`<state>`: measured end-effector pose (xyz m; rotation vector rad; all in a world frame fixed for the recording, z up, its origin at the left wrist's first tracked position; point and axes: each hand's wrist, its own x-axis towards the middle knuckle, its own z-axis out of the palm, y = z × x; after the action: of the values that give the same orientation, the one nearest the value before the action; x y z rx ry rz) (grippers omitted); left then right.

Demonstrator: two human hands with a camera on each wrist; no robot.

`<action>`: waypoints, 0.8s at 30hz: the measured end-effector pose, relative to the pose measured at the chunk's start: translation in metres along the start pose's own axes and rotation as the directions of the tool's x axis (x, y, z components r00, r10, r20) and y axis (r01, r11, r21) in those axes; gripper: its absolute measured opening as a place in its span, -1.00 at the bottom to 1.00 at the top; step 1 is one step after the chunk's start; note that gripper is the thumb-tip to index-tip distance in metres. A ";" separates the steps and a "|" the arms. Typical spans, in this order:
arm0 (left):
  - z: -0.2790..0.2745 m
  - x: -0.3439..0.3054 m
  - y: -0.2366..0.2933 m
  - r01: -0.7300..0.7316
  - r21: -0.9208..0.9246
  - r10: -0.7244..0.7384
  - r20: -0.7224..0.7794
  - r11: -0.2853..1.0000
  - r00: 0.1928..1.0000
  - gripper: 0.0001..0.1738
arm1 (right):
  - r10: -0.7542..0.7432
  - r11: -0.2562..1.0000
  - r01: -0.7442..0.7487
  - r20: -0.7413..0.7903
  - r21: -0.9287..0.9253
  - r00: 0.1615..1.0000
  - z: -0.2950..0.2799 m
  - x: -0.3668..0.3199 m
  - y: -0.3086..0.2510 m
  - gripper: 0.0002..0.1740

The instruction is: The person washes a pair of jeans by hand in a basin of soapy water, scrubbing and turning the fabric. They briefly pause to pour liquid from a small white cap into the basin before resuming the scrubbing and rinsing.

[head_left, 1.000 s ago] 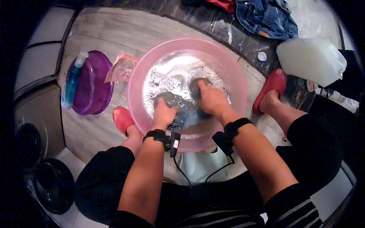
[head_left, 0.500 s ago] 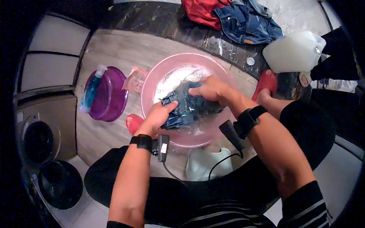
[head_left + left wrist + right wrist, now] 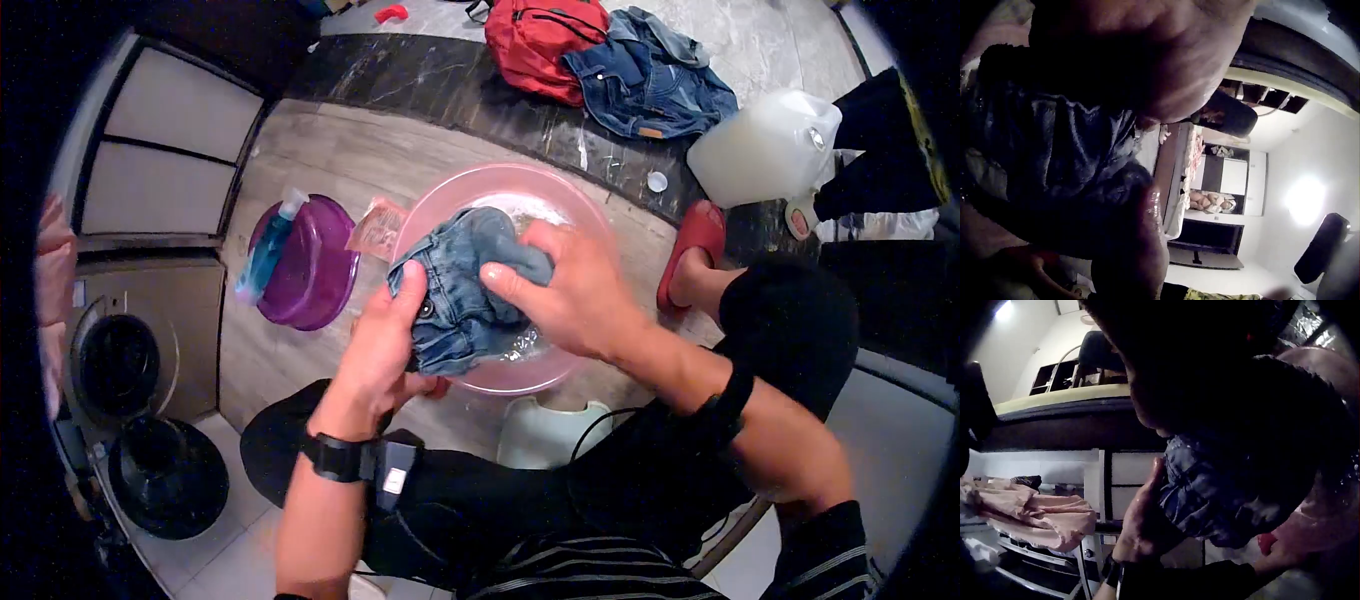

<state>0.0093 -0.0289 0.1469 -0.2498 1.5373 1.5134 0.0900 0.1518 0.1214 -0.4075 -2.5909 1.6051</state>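
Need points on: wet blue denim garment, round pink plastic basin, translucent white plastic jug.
Wet blue denim garment (image 3: 455,285), head view: middle of its bunched cloth.
Round pink plastic basin (image 3: 500,180), head view: inner wall, far side.
Translucent white plastic jug (image 3: 755,150), head view: middle of its body.

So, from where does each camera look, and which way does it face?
Head: worn on the head, facing forward and down at the denim above the pink basin; left hand, right hand, forearms and legs show.
Left wrist: on that wrist, facing the denim and a bright light beyond; the left hand shows.
Right wrist: on that wrist, facing the denim and pink basin; both hands show.
Both wrist views share the denim.
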 end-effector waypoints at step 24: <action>0.033 0.055 -0.030 -0.260 0.430 0.397 -0.266 0.865 0.878 -0.47 | 0.584 0.792 -0.559 -0.037 0.246 0.811 0.064 0.050 0.045 -0.46</action>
<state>0.0154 0.0173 0.0940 -0.0159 2.2209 1.4364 0.0381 0.1280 0.0487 -1.3274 -2.2794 1.9348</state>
